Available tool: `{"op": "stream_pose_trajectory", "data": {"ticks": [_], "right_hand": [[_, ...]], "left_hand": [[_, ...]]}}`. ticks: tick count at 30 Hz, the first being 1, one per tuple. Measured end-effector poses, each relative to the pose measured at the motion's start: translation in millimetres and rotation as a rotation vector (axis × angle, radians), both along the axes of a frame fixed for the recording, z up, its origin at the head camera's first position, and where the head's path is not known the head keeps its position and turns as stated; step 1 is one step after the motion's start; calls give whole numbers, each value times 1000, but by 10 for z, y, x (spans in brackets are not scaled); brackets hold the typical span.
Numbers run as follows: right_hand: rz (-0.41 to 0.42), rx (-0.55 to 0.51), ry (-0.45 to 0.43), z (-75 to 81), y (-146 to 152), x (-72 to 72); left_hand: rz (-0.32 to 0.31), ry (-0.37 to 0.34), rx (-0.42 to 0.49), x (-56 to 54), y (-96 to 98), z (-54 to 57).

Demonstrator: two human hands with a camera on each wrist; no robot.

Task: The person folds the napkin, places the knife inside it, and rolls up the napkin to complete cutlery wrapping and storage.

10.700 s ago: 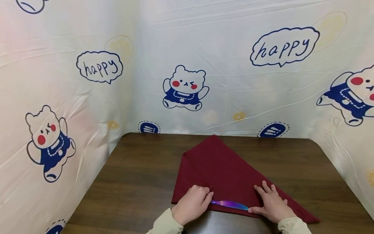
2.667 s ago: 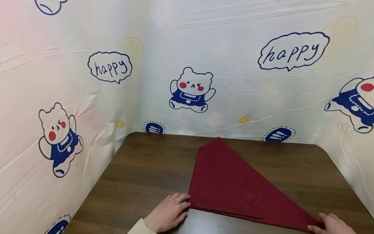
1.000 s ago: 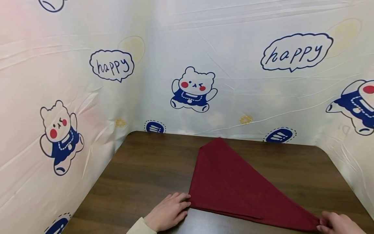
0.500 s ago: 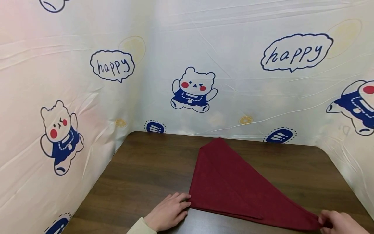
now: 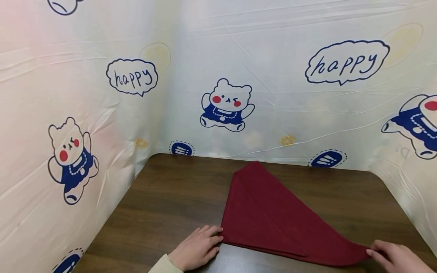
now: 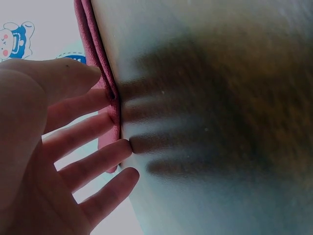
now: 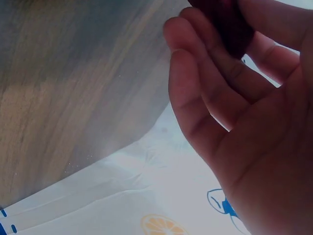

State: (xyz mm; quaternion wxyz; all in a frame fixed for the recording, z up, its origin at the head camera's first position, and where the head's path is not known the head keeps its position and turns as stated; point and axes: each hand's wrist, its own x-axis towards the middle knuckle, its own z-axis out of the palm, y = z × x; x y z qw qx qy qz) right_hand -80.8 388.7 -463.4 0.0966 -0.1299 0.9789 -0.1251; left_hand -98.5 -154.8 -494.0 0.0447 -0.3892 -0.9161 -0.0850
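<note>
At lower right, the right hand [image 5: 397,256] pinches the burgundy cloth [image 5: 271,218], probably for folding leftward; the left hand [image 5: 197,248], fingers straight against its edge, should steady it.

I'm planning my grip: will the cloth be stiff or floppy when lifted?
Probably floppy: the cloth curves softly toward the corner that the right hand pinches. Its layers may slide over each other, since the left wrist view shows stacked edges with no visible fastening.

Red cloth [image 5: 269,216] on brn tbl [image 5: 164,201], L hand [image 5: 197,247] at corner, R hand [image 5: 397,256] pinching tip
</note>
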Motion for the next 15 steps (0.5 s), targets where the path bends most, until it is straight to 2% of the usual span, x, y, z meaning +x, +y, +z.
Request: {"op": "stream_pose_trajectory", "data": {"ticks": [2,6,9,15], "right_hand": [[-10,3,4,26,-23,-8],[-10,12,92,57,-63,-7],[-41,17,166,69,-107,-8],[-33,-49,409,85,-175,-13]], "left_hand": [[-1,5,1,5,0,-2],[-1,-4,-2,10,2,-2],[-1,-12,-6,11,3,2],[6,-32,-21,16,1,13]]}}
